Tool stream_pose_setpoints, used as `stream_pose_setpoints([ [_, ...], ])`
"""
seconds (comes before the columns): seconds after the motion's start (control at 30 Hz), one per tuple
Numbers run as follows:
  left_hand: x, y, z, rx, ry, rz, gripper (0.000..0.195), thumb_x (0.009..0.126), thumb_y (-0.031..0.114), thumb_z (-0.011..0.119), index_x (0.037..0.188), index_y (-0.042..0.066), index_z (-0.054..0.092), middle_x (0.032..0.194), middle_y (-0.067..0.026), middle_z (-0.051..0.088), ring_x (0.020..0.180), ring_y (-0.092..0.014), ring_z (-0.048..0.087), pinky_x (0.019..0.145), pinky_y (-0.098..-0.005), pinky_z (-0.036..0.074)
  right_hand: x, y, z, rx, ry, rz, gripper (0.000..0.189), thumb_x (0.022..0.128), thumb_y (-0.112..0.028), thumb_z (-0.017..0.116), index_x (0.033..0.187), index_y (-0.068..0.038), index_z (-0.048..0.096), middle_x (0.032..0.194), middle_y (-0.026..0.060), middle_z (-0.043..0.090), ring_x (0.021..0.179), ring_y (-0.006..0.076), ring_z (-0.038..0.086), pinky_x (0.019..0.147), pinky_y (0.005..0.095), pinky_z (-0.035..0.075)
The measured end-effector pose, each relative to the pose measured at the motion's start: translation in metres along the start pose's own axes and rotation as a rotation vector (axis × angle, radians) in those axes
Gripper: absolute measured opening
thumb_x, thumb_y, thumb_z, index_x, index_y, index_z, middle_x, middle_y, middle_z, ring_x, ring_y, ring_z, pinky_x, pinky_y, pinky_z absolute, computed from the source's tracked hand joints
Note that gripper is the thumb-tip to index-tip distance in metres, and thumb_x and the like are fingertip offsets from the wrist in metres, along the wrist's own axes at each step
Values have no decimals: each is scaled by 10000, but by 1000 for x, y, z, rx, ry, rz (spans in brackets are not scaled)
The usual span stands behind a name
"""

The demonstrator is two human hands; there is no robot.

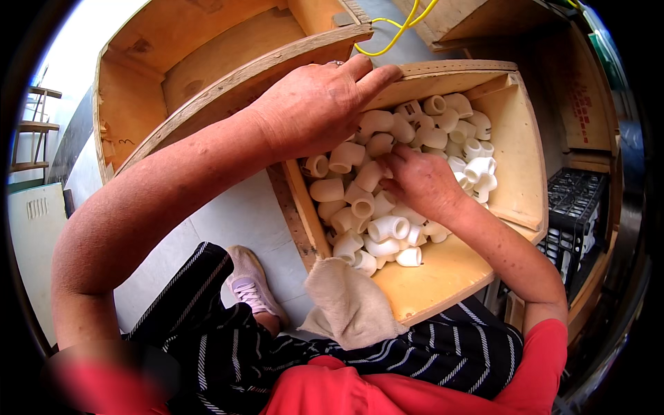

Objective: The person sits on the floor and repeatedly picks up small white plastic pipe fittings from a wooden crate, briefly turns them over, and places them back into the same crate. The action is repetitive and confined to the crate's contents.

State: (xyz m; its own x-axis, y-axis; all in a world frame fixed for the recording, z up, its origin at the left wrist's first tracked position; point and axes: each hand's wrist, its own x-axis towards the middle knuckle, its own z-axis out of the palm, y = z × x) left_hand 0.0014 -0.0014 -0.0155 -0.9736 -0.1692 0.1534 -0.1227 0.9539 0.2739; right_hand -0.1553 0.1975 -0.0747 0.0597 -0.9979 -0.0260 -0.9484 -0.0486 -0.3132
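A wooden box [430,295] with an open front holds a heap of white plastic pipe elbows [388,228]. Over the box's far left edge lies my left hand [321,106], fingers bent across the rim; its palm side is hidden. My right hand [423,179] reaches into the heap from the right, thumb and fingertips against an elbow [369,175]. Whether it grips that elbow cannot be told. A beige cloth [350,306] hangs over the box's near left corner, by my lap.
Another wooden box [129,78] stands at the upper left. A yellow cable [397,39] crosses behind the boxes. On the right are a black plastic crate [576,194] and a wooden crate bearing red writing [583,104]. A wooden rack [36,126] stands far left.
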Motion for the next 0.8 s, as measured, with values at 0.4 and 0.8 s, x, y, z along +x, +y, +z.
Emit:
stream_pose_setpoints([
  [0.4, -1, 0, 0, 1, 1, 7, 772, 811, 96, 759, 1498, 141, 410, 1157, -167, 584, 976, -373, 683, 820, -455, 589, 1, 4, 2, 122, 10, 31, 334, 830, -192, 786, 1143, -118, 699, 989, 85, 657, 852, 300, 695, 710, 425, 570],
  [0.8, -1, 0, 0, 2, -2, 10, 791, 819, 88, 761, 1514, 152, 391, 1185, -176, 584, 985, -382, 684, 827, -464, 586, 1, 0, 6, 45, -8, 32, 338, 781, -203, 773, 1082, -99, 660, 1016, 109, 632, 851, 327, 696, 687, 430, 584],
])
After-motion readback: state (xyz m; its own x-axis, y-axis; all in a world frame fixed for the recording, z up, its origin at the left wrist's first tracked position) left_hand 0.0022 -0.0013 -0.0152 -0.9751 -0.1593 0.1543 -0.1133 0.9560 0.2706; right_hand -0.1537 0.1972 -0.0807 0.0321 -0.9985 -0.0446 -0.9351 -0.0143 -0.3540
